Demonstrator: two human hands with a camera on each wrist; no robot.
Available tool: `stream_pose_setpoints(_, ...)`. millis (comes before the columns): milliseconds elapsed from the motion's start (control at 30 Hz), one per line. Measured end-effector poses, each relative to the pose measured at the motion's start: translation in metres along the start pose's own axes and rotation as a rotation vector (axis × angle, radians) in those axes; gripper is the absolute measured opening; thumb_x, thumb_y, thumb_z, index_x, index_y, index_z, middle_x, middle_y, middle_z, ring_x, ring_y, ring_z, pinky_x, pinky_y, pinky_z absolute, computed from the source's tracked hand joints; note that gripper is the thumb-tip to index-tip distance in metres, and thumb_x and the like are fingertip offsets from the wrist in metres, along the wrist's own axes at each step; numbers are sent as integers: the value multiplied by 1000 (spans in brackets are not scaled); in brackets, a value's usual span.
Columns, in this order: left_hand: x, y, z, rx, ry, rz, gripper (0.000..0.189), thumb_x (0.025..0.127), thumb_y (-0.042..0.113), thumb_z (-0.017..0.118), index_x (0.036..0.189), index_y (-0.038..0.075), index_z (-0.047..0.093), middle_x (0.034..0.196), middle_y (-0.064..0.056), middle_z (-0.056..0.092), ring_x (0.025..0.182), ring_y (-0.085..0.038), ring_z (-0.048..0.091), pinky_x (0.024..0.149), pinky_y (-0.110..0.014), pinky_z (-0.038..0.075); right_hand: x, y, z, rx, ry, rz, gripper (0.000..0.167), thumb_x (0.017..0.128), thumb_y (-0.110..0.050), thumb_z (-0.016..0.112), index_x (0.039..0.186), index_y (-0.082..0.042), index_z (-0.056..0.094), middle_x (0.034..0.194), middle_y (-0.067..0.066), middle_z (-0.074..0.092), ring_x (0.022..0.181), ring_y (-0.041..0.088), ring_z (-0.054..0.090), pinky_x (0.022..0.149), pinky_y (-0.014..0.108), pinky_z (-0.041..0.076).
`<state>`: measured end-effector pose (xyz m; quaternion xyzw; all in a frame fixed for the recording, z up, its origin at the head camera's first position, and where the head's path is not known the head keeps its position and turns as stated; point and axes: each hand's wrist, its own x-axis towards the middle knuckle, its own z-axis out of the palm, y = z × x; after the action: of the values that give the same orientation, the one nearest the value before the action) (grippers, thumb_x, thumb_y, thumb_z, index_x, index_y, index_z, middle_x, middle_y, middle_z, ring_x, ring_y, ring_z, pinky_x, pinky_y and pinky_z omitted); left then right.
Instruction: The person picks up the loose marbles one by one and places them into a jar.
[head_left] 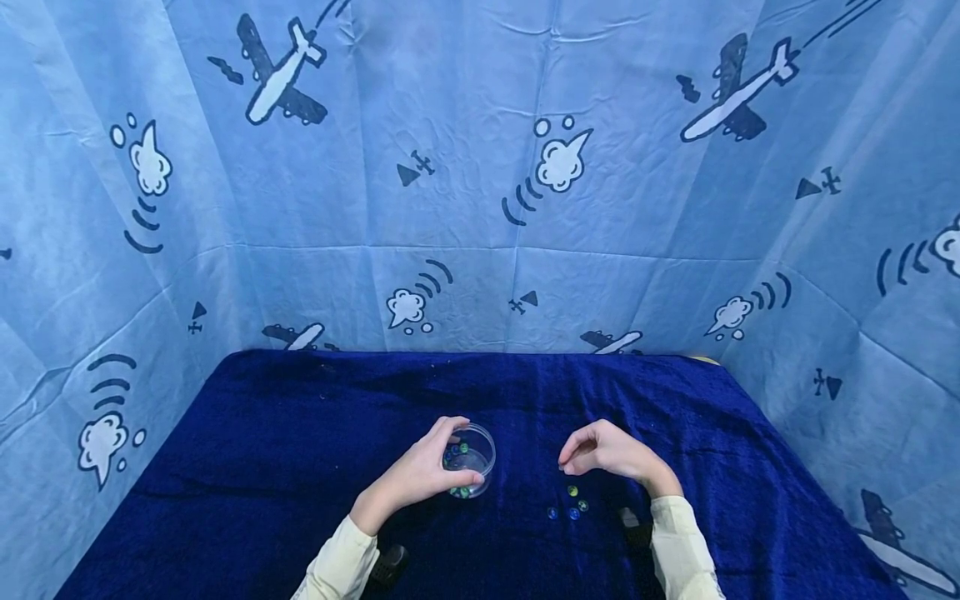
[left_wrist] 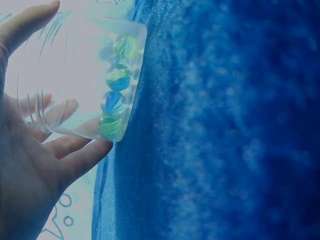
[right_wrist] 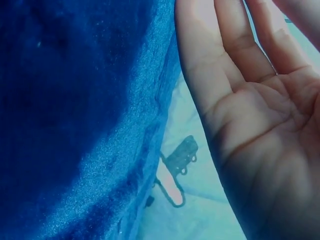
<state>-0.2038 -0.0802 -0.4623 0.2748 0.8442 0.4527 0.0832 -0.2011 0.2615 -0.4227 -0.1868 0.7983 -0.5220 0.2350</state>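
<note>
My left hand (head_left: 420,468) grips a clear plastic jar (head_left: 486,467) around its side, thumb and fingers spread on either side. Green and blue glass marbles (left_wrist: 116,77) lie along the bottom of the jar, plain in the left wrist view. To the right, my right hand (head_left: 611,452) is bent downward over the cloth, thumb and forefinger together at a small marble (head_left: 561,467), mostly hidden by the fingertips. Just below that hand, several loose marbles lie on the cloth, among them a yellow-green marble (head_left: 572,491) and a blue marble (head_left: 573,514). The right wrist view shows palm and fingers, without the fingertips.
A dark blue velvet cloth (head_left: 300,450) with shallow folds covers the table. Light blue curtains (head_left: 465,167) printed with planes and clouds hang behind it and at both sides. A dark device (head_left: 390,564) sits by the left wrist.
</note>
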Motion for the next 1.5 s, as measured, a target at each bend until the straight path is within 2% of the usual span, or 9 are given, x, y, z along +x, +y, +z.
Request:
stream_pose_setpoints(233, 1, 1, -1, 4, 0, -9, 86, 86, 49, 80, 151, 6, 44, 146, -11, 50, 132, -31, 56, 105, -53, 48, 0, 2, -4, 24, -24, 10, 17, 90, 3, 71, 99, 17, 68, 95, 20, 75, 83, 22, 72, 78, 28, 59)
stream_pose_setpoints(633, 3, 2, 0, 5, 0, -17, 86, 86, 49, 80, 151, 6, 44, 146, -11, 50, 132, -31, 56, 105, -53, 47, 0, 7, -9, 1, 16, 33, 18, 94, 1, 66, 103, 16, 68, 98, 18, 74, 86, 21, 72, 78, 32, 61)
stream_pose_setpoints(867, 3, 4, -1, 5, -4, -24, 86, 87, 50, 80, 151, 6, 43, 147, -11, 50, 132, -31, 56, 105, -54, 48, -2, 8, -9, -27, 16, 35, 14, 95, 3, 62, 95, 15, 69, 92, 17, 74, 84, 24, 71, 74, 34, 61)
stream_pose_setpoints(1100, 4, 3, 0, 8, 16, 3, 84, 86, 47, 81, 150, 5, 45, 146, -11, 51, 131, -31, 57, 105, -54, 47, -1, 8, -11, -28, 2, 27, 8, 92, 6, 65, 91, 13, 69, 87, 15, 72, 77, 16, 69, 71, 31, 61)
stream_pose_setpoints(1300, 4, 3, 0, -2, 6, -18, 85, 87, 49, 80, 151, 6, 44, 147, -11, 50, 131, -31, 56, 105, -54, 47, 0, 9, -12, -26, -15, 38, 11, 90, 6, 66, 95, 16, 68, 86, 12, 72, 74, 15, 68, 68, 29, 59)
stream_pose_setpoints(1500, 4, 4, 0, 0, 0, -29, 87, 87, 50, 80, 152, 6, 44, 147, -10, 50, 132, -31, 56, 105, -53, 47, 1, 8, -12, 7, -54, 54, 16, 86, 8, 69, 98, 19, 66, 89, 14, 74, 78, 12, 69, 73, 26, 58)
